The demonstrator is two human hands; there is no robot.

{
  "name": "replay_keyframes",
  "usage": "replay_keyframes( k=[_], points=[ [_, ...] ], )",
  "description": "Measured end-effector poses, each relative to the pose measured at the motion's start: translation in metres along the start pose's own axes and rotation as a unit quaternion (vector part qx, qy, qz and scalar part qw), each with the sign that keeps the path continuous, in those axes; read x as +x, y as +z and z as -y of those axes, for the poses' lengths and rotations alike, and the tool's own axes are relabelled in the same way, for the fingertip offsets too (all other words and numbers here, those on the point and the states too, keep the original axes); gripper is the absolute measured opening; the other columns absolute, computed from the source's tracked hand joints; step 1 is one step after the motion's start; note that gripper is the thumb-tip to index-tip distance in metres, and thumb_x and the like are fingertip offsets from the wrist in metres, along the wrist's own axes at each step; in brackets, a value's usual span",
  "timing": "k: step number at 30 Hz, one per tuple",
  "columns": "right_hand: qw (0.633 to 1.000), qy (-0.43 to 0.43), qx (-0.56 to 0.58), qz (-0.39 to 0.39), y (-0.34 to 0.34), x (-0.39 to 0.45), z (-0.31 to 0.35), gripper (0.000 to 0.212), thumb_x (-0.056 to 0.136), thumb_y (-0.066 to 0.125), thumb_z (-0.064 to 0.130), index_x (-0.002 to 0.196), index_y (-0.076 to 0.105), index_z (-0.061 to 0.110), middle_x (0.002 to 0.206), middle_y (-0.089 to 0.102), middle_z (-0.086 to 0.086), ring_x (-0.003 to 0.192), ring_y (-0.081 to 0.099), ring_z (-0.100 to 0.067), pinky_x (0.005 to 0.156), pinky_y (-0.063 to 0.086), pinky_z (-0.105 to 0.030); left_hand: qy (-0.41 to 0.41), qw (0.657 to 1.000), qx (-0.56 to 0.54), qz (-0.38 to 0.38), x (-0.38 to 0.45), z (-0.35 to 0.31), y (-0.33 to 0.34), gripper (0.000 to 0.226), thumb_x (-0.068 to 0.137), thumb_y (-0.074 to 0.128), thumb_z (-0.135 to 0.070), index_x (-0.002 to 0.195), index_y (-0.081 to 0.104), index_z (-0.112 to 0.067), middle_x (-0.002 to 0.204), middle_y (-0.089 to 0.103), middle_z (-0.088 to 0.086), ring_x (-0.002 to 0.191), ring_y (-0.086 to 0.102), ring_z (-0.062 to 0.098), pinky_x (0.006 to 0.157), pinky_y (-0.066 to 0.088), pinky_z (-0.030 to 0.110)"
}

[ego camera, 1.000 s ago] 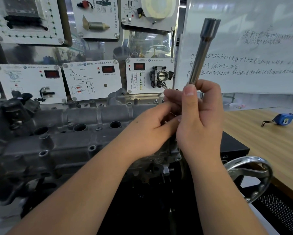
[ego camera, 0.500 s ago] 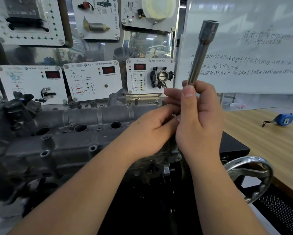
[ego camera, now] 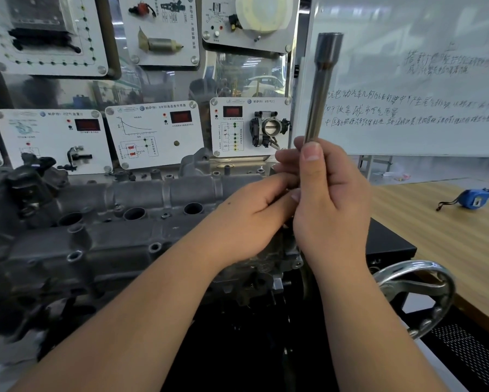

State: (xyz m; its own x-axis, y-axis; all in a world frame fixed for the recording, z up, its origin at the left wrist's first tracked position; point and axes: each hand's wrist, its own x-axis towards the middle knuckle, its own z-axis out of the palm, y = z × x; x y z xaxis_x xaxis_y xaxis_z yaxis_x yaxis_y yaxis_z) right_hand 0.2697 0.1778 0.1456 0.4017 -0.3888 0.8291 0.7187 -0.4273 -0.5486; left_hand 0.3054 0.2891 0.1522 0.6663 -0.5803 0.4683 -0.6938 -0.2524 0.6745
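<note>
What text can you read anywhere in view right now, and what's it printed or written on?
"冷却液温度传感器": middle white sensor panel.
"节气门": white panel bearing the black throttle body.
"城市空气质量": handwritten on the whiteboard; other handwriting too scrawled.
Left white panel heading: too blurred.
Blue tape measure label: too small.
Long steel socket tool in the right hand: no marking seen.

Right hand (ego camera: pixel 332 210) grips tube (ego camera: pixel 321 91); left hand (ego camera: pixel 254 219) maybe.

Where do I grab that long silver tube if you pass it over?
Take the silver tube by its slim bare shaft, just above the right hand, coming from the side. It stands almost upright, its lower end is wrapped in that hand, and the flared top is thicker.
</note>
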Motion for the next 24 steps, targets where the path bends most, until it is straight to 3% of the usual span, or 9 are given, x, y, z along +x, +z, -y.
replay_keyframes(
  k=[4,10,14,19,24],
  points=[
    [1.000,0.013,0.016,0.004,0.0004,0.0002,0.0012,0.017,0.101,0.044,0.043,0.100,0.061,0.042,0.094,0.075,0.018,0.092,0.071,-0.003,0.079,0.054,-0.020,0.009,1.000,0.018,-0.007,0.0014,0.0016,0.0013,0.020,0.106,0.052,-0.033,0.122,0.063,-0.029,0.104,0.073,-0.006,0.094,0.070,0.013,0.086,0.057,0.046],
    [1.000,0.003,0.017,-0.016,-0.0008,0.0002,0.0001,0.006,0.099,0.049,0.043,0.100,0.055,0.045,0.095,0.075,0.019,0.092,0.073,-0.007,0.081,0.058,-0.040,0.012,1.000,0.021,0.001,0.0030,0.0035,0.0020,0.022,0.106,0.052,-0.035,0.126,0.061,-0.036,0.110,0.072,-0.011,0.102,0.068,0.007,0.092,0.057,0.044],
    [1.000,0.004,0.005,0.003,-0.0006,0.0014,0.0018,0.018,0.100,0.043,0.044,0.096,0.060,0.046,0.095,0.074,0.022,0.093,0.071,-0.003,0.081,0.056,-0.028,0.015,1.000,-0.002,0.001,0.0016,0.0027,0.0006,0.017,0.108,0.049,-0.032,0.116,0.064,-0.036,0.106,0.072,-0.013,0.100,0.068,0.003,0.090,0.054,0.035],
    [0.999,0.025,0.038,0.004,0.0002,0.0011,0.0027,0.013,0.099,0.045,0.047,0.102,0.057,0.043,0.095,0.076,0.016,0.091,0.072,-0.002,0.077,0.054,-0.018,0.013,1.000,-0.012,-0.001,0.0038,0.0020,0.0011,0.016,0.105,0.055,-0.029,0.119,0.063,-0.027,0.102,0.074,0.000,0.093,0.072,0.025,0.083,0.057,0.053],
    [1.000,0.017,0.010,-0.021,-0.0005,-0.0002,0.0020,0.008,0.099,0.048,0.045,0.096,0.054,0.041,0.095,0.075,0.017,0.090,0.073,-0.008,0.077,0.060,-0.046,0.011,1.000,-0.016,0.003,0.0047,0.0037,0.0009,0.017,0.105,0.055,-0.030,0.120,0.063,-0.031,0.101,0.075,-0.003,0.091,0.072,0.021,0.081,0.058,0.049]
  ],
)
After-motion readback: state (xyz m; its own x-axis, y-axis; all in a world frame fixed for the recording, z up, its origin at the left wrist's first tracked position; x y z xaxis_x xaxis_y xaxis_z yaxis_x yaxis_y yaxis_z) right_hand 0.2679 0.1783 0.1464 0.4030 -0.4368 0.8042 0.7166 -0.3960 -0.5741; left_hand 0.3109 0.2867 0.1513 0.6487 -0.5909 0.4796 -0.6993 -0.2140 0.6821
